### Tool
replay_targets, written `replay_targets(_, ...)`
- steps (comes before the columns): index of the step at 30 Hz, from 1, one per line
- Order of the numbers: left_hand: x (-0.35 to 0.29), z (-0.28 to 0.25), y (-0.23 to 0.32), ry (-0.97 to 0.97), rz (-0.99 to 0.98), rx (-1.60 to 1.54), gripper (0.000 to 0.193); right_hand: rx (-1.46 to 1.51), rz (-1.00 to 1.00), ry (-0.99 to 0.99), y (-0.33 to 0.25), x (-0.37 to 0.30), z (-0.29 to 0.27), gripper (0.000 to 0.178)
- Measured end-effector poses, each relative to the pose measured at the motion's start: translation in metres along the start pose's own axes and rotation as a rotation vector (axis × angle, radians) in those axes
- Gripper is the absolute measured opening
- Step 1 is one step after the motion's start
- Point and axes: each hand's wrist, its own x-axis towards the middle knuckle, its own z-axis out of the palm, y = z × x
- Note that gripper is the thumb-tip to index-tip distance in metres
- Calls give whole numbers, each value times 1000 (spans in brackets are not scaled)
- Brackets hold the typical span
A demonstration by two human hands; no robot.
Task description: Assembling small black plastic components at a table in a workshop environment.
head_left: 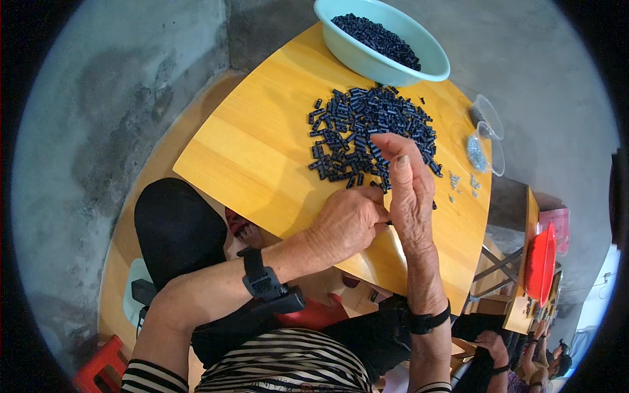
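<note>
On the yellow wooden table (252,141) lies a spread pile of small black plastic pieces (354,121), short and tube-like. At the pile's near edge, my left hand (347,219) is closed, with its fingertips pinched together. A bit of a small black piece (390,223) shows at those fingertips; most of it is hidden. Just to the right, my right hand (411,190) is raised above the pile, its thumb and forefinger apart. Nothing shows between them, and its other fingers are partly hidden.
A pale green basin (350,57) full of black pieces stands at the far edge. Two clear tubs (493,154) are at the right, near loose small metal parts (454,180). Further right are a red basin (541,262) and other people. A red stool (101,367) is at lower left.
</note>
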Motion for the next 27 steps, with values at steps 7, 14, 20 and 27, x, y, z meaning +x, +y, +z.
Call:
replay_targets(7, 0, 0, 2, 69, 2, -29, 10, -28, 12, -73, -4, 2, 1, 38)
replay_targets(14, -2, 0, 4, 64, -10, 13, 13, -54, -57, -83, 2, 0, 6, 49)
replay_targets(20, -1, 0, 2, 71, 12, 8, 13, -3, -46, -85, 5, -1, 10, 54)
replay_targets(27, -1, 5, 1, 87, -21, -40, 13, 63, -98, -35, 7, -3, 9, 48)
